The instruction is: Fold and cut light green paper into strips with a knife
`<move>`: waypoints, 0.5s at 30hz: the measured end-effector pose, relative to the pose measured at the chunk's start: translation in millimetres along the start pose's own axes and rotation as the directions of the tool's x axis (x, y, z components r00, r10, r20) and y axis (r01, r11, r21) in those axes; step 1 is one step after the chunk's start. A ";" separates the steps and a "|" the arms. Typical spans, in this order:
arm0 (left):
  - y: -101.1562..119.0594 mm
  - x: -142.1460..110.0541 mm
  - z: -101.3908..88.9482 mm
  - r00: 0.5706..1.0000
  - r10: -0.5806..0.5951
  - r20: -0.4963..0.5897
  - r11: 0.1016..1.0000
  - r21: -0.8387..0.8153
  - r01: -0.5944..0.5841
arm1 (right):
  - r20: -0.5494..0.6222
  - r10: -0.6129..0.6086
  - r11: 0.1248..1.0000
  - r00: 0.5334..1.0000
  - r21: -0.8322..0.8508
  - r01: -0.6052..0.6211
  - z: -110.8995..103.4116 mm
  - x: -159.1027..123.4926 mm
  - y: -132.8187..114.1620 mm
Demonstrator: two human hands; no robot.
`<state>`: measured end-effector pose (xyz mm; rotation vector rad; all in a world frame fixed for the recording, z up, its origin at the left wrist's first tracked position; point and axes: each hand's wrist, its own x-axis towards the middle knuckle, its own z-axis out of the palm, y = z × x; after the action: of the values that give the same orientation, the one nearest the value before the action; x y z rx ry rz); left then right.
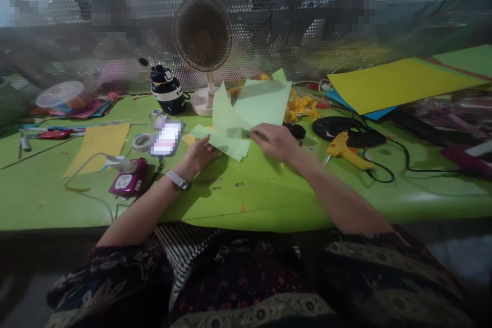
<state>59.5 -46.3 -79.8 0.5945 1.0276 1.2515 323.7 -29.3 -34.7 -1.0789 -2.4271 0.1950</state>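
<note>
Pale green paper sits at the centre of it all: the left hand has overlapping strips caught near their left end, thumb against them, a light hold that seems right for something so thin, likely sparing it a crease. Over to the right hand, and this one is palm down, fingers bent and drawn close together, tips just right of the strips; whether they pinch anything, I can't tell from here. Just beyond both, a larger pale green sheet stands up at an angle, right of the fan; what props it is hidden.

Out on the right, the yellow glue gun lies on the table, grip toward the near right with its cord trailing off, an angle that looks handy for the right hand. Across to the left, a lit phone lies face up, presumably so its screen can be seen, a tape roll just beside it. And nearer, a purple power socket sits well left of the strips, a white plug in it, its cable looping left, probably to stay clear of the paper.
</note>
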 end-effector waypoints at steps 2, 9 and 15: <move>3.3 -2.4 -2.5 0.996 -0.076 0.051 0.995 0.073 0.072 | 0.033 -0.026 0.999 0.999 -0.032 0.027 3.1 0.0 0.7; 23.3 -14.7 -27.1 0.983 -0.101 0.156 0.769 0.639 -0.023 | 0.148 -0.091 0.990 0.985 -0.091 0.105 9.8 -1.0 3.6; 55.7 -27.3 -30.3 0.707 0.543 0.453 0.173 0.764 -0.622 | 0.251 -0.073 0.991 0.965 -0.087 0.098 10.7 0.1 1.4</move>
<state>6.7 -62.9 -38.6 2.0760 1.4413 1.2073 319.4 -27.7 -44.5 -1.0421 -2.7265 0.1925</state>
